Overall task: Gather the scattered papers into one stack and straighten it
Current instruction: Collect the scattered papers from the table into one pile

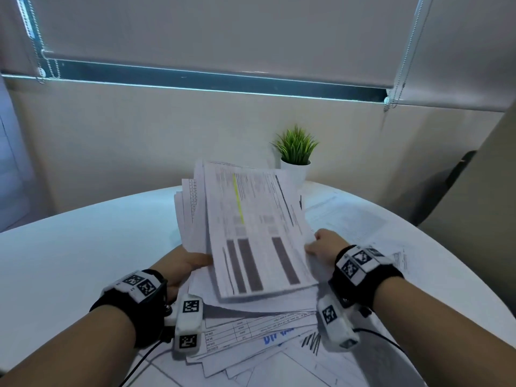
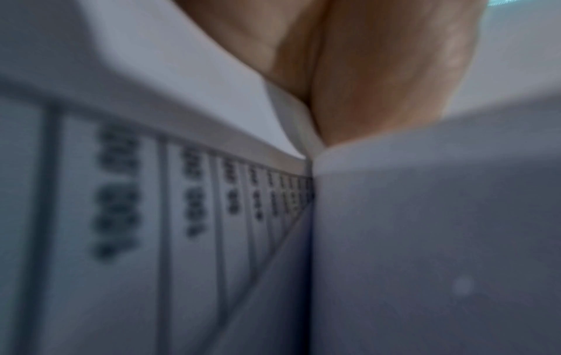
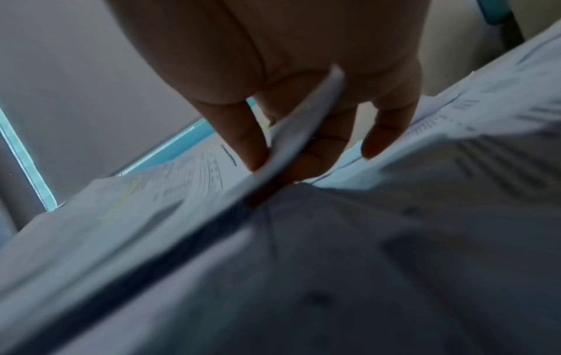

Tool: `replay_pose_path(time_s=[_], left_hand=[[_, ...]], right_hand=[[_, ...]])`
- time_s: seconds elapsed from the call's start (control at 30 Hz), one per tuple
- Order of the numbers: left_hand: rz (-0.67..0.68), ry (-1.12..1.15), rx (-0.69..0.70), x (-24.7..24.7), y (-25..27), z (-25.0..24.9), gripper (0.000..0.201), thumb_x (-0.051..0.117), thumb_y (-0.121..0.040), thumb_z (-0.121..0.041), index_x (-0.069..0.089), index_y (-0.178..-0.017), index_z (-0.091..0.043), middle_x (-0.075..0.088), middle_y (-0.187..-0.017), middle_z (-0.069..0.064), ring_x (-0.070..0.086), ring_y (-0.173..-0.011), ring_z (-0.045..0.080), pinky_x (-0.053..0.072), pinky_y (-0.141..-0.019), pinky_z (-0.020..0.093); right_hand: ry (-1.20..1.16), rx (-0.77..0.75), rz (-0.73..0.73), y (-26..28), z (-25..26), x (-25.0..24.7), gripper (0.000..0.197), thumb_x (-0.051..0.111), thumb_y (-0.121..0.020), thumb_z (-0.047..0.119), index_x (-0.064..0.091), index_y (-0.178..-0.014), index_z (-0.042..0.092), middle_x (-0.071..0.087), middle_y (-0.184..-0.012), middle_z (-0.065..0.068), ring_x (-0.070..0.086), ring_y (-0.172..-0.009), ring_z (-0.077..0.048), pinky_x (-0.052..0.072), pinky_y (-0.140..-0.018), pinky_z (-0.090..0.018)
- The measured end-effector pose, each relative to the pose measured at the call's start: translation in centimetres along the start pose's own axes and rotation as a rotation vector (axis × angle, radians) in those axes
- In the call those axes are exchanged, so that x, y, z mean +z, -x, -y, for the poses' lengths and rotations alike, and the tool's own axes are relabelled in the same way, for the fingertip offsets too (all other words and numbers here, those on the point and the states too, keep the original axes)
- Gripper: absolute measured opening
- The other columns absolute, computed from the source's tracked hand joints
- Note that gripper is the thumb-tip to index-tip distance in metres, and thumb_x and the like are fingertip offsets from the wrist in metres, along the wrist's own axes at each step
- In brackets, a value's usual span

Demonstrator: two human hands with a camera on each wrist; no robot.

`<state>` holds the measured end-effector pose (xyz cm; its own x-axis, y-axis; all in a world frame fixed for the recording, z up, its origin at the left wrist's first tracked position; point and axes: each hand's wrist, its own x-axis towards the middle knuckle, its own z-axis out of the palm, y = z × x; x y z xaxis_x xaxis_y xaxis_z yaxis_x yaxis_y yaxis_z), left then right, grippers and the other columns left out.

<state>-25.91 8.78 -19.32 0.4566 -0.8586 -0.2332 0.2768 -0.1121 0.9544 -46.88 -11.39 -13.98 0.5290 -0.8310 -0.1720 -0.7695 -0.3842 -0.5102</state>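
Two hands [image 1: 184, 268] [image 1: 321, 244], one potted plant [image 1: 295, 155], one table [image 1: 83, 247], and many papers [image 1: 251, 233], uncountable.

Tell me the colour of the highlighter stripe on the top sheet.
Yellow-green stripe, clearest in the head view.

Bare forearms, black wrist straps [image 1: 139, 300] bearing white marker-printed camera blocks [image 1: 188, 319], thin black cables [image 1: 391, 340].
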Motion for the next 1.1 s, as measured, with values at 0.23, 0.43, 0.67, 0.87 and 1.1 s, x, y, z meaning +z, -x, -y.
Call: replay_pose_path(time_s=[0.23,0.43,0.67,0.87,1.1], left_hand=[[0.114,0.046,0.044,0.5,0.7,-0.5,0.058,0.089,-0.061,-0.017,0.070,-0.112,0.001,0.067,-0.115,0.029,0.067,-0.102,0.043,0.058,-0.081,0.047],[0.029,0.097,0.041,0.2,0.4,-0.3,0.057,0.080,-0.074,-0.036,0.067,-0.120,-0.004,0.066,-0.121,0.026,0.066,-0.107,0.042,0.051,-0.093,0.054],[-0.019,0.058,0.049,0.0,0.5,-0.4,0.082,0.094,-0.048,-0.037,0.065,-0.120,-0.011,0.068,-0.120,0.021,0.069,-0.102,0.037,0.054,-0.091,0.052],[0.080,0.111,0.055,0.3,0.4,-0.3,0.077,0.097,-0.043,-0.021,0.068,-0.113,-0.009,0.071,-0.112,0.023,0.073,-0.090,0.036,0.060,-0.073,0.046],[0.072,0.077,0.054,-0.2,-0.2,0.2,0.081,0.094,-0.051,-0.019,0.062,-0.125,-0.009,0.068,-0.120,0.023,0.070,-0.101,0.039,0.053,-0.089,0.051]], right_hand=[[-0.293,0.079,0.033,0.1,-0.6,0.5,0.055,0.070,-0.084,0.032,0.041,-0.125,0.011,0.054,-0.119,-0.009,0.055,-0.106,-0.024,0.041,-0.078,-0.029],[-0.523,0.067,0.124,0.5,-0.4,1.7,0.038,0.071,-0.084,0.019,0.057,-0.117,0.006,0.067,-0.098,-0.003,0.064,-0.088,-0.020,0.049,-0.068,-0.029],[-0.578,-0.015,-0.018,1.2,0.7,2.6,0.027,0.064,-0.087,0.007,0.050,-0.110,0.007,0.058,-0.100,-0.004,0.055,-0.090,-0.018,0.039,-0.054,-0.015],[-0.320,-0.022,-0.001,-0.1,-1.7,-0.4,0.028,0.048,-0.097,0.034,0.060,-0.089,0.010,0.062,-0.085,-0.004,0.053,-0.069,-0.015,0.043,-0.063,-0.024],[0.427,0.001,-0.010,-3.9,-6.8,-4.0,0.059,0.069,-0.081,0.041,0.048,-0.132,0.018,0.053,-0.131,-0.004,0.053,-0.119,-0.024,0.042,-0.096,-0.032]])
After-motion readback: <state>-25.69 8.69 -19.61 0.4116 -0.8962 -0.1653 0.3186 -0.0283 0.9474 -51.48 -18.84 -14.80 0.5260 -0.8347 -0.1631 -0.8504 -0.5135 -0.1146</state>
